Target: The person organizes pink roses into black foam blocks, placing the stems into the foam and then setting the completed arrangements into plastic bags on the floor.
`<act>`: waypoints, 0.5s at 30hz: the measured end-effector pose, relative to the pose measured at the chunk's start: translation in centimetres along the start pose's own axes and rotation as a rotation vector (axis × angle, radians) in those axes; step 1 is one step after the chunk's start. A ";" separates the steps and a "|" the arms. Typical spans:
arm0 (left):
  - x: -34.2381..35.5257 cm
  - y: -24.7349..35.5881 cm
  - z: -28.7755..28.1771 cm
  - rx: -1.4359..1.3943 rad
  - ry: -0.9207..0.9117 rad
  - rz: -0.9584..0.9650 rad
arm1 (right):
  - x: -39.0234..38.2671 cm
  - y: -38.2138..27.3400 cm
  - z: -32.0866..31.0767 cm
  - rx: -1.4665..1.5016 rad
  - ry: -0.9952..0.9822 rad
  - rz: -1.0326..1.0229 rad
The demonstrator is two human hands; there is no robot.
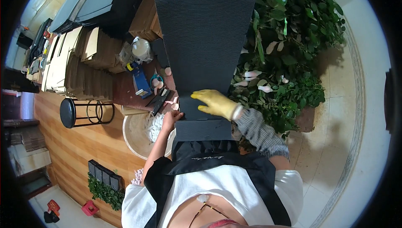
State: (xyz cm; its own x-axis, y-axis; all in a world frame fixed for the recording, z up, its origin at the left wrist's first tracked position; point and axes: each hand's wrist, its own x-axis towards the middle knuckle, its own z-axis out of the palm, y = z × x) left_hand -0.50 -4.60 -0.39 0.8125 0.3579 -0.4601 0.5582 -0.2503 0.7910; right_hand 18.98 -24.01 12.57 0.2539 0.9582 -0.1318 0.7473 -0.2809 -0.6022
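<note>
A long black corrugated sheet (207, 35) stretches away from my body, flaring wider at its far end. Its near end has a folded flap (204, 130) close to my black apron (209, 161). My bare left hand (169, 121) is closed on the sheet's left edge near the fold, fingers curled in. On top of the sheet lies my right hand (215, 103), in a yellow glove, palm down with its fingers stretched out. A grey striped sleeve covers that forearm.
At right lies a heap of leafy stems (284, 56) with pale pink buds. Left of the sheet are a black stapler (160, 101), teal-handled scissors (157, 78), a blue box (141, 81) and a white bucket (136, 140) holding white pieces. Farther left stand cardboard stacks (71, 67) and a stool (68, 113).
</note>
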 end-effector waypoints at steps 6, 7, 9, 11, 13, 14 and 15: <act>0.1 5.9 -3.6 0.501 -0.124 0.107 | 2.7 3.8 8.4 -0.667 -0.163 0.016; -0.3 8.2 -4.4 0.473 -0.175 0.177 | 2.8 3.9 9.9 -0.752 -0.132 0.046; -2.0 15.1 -4.9 0.166 -0.167 0.372 | 3.2 3.8 11.7 -0.849 -0.138 0.120; -2.7 20.6 -4.7 0.326 -0.123 0.846 | 2.5 3.2 11.2 -0.633 0.074 0.158; -0.3 22.6 -2.7 0.541 -0.033 0.961 | 2.2 5.0 12.2 -0.635 0.141 0.132; 2.9 20.1 -1.3 0.664 0.076 1.008 | 2.3 5.2 12.4 -0.604 0.143 0.114; 6.2 18.0 0.1 0.780 0.187 1.053 | 2.4 4.6 11.5 -0.518 0.089 0.122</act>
State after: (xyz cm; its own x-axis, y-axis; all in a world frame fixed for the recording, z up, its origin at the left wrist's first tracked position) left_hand 14.54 -6.94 10.97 0.9140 -0.2226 0.3393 -0.3203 -0.9090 0.2666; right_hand 15.93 -22.34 0.42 0.3920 0.9150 -0.0955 0.9085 -0.4013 -0.1162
